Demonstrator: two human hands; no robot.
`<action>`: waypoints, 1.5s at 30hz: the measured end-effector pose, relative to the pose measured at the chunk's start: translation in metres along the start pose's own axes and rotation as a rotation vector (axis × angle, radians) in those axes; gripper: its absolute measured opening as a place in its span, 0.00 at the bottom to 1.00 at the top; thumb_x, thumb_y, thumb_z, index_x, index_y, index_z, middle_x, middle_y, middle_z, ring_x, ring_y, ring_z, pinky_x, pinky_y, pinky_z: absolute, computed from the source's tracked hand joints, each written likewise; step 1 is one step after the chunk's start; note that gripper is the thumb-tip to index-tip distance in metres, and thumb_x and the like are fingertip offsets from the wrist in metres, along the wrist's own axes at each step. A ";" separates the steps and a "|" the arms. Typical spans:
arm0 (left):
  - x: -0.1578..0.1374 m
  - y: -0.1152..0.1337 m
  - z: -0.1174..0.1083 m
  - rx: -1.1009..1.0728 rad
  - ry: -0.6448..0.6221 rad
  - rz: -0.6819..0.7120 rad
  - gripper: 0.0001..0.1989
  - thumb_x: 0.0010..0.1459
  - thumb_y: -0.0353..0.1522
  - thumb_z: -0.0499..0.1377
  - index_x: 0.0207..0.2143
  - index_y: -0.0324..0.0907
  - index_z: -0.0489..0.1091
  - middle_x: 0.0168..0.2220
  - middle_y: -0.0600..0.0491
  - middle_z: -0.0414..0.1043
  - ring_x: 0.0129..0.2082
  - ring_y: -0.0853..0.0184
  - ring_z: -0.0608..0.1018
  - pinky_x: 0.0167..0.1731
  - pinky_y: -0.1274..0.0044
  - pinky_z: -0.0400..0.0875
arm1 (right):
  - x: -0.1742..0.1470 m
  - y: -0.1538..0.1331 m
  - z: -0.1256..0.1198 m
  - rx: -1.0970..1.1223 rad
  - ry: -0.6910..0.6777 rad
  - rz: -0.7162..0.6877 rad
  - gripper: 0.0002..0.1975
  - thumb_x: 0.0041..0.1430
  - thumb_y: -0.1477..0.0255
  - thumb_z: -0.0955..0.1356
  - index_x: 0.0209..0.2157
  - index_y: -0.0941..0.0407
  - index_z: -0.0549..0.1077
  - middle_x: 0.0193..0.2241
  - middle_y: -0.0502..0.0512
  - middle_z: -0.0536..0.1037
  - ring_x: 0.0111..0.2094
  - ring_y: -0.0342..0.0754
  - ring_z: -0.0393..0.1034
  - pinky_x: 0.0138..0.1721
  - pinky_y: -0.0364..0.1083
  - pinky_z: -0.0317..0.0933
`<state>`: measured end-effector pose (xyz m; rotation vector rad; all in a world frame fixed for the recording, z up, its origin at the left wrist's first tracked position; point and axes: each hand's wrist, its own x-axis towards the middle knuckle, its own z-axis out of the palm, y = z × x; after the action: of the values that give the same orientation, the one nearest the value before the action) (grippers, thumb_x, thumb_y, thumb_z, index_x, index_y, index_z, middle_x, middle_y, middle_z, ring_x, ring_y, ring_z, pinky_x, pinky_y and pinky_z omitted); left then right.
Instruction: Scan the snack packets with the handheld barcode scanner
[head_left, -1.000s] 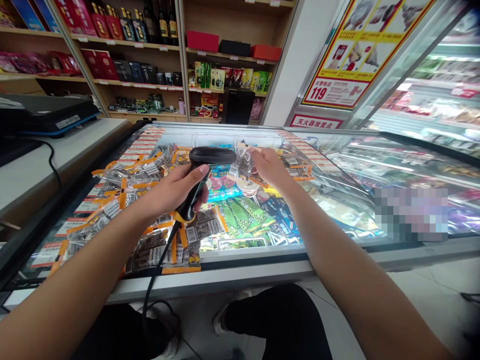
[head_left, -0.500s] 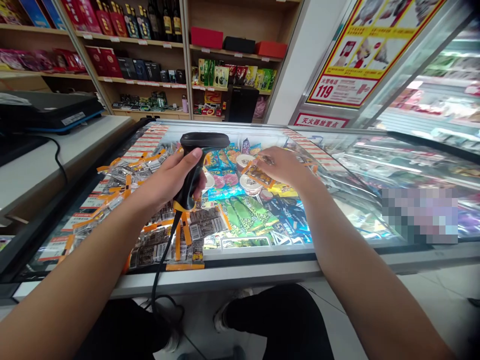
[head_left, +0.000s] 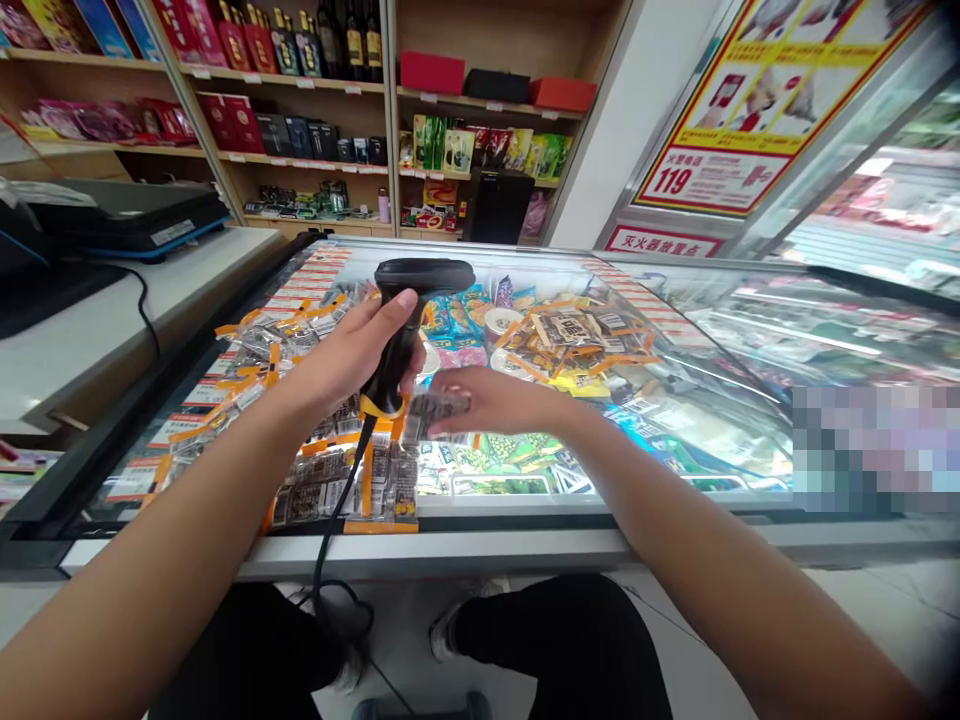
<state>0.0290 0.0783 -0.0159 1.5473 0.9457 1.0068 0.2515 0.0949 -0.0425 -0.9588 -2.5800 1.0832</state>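
Note:
Wrapped round the handle of a black barcode scanner (head_left: 424,274) is my left hand (head_left: 364,345); the scanner's cord hangs down past the freezer's front edge. My right hand (head_left: 499,400) is just right of the scanner's lower grip, its fingers closed on a small snack packet (head_left: 429,412) with a printed label, slightly blurred. Under and left of the scanner lie many similar orange-edged snack packets (head_left: 322,480) on the glass. A second heap of orange-edged packets (head_left: 574,330) lies farther right, beyond my right hand.
The packets rest on a glass-topped freezer (head_left: 517,545) with bright ice-cream packages inside. A counter (head_left: 217,265) with a black scale (head_left: 127,215) stands to the left. Shelves of boxes and bottles (head_left: 300,50) line the back, and a poster (head_left: 720,150) hangs at right.
My right hand has moved from the right-hand heap toward me and left, and now holds a packet beside the scanner. My left hand still grips the scanner. The view has shifted slightly.

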 end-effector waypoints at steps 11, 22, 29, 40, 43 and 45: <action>-0.002 -0.002 0.002 -0.015 0.018 0.074 0.27 0.69 0.55 0.52 0.32 0.43 0.70 0.21 0.52 0.72 0.17 0.69 0.73 0.18 0.78 0.69 | 0.003 0.042 -0.032 0.312 0.837 0.188 0.15 0.64 0.61 0.74 0.47 0.55 0.78 0.51 0.62 0.84 0.53 0.60 0.78 0.58 0.60 0.67; -0.002 -0.009 0.008 0.031 -0.100 0.053 0.31 0.71 0.55 0.49 0.26 0.42 0.69 0.19 0.51 0.72 0.19 0.69 0.73 0.23 0.77 0.71 | 0.005 0.043 -0.029 0.295 0.990 0.176 0.19 0.60 0.54 0.76 0.42 0.54 0.75 0.43 0.59 0.84 0.46 0.58 0.77 0.53 0.57 0.69; -0.002 -0.011 0.005 -0.015 -0.073 0.025 0.32 0.70 0.57 0.51 0.26 0.42 0.71 0.21 0.50 0.73 0.18 0.68 0.74 0.19 0.77 0.69 | 0.003 0.054 -0.040 0.114 1.018 0.185 0.17 0.65 0.55 0.73 0.43 0.52 0.73 0.40 0.57 0.80 0.44 0.57 0.76 0.47 0.56 0.71; -0.003 0.005 0.008 -0.088 0.100 0.045 0.26 0.67 0.56 0.55 0.31 0.44 0.65 0.21 0.53 0.72 0.16 0.70 0.72 0.16 0.79 0.66 | -0.055 0.090 -0.099 -0.563 0.828 0.540 0.16 0.68 0.66 0.65 0.50 0.53 0.82 0.49 0.65 0.84 0.52 0.67 0.78 0.55 0.64 0.67; 0.000 0.007 0.002 -0.082 0.142 0.061 0.26 0.67 0.57 0.54 0.34 0.43 0.66 0.21 0.53 0.72 0.16 0.70 0.72 0.17 0.78 0.66 | -0.049 0.087 -0.090 -0.649 0.684 0.561 0.16 0.66 0.56 0.70 0.45 0.51 0.82 0.49 0.66 0.83 0.58 0.73 0.73 0.61 0.74 0.59; 0.002 0.006 -0.002 -0.068 0.164 0.071 0.27 0.68 0.57 0.52 0.36 0.43 0.67 0.21 0.54 0.71 0.17 0.70 0.73 0.18 0.78 0.67 | -0.039 0.070 -0.076 -0.654 0.758 0.411 0.17 0.67 0.54 0.70 0.45 0.51 0.82 0.51 0.66 0.82 0.62 0.73 0.68 0.64 0.76 0.52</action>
<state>0.0283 0.0800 -0.0097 1.4667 0.9641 1.2195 0.3464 0.1515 -0.0337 -1.6782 -2.1064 -0.1551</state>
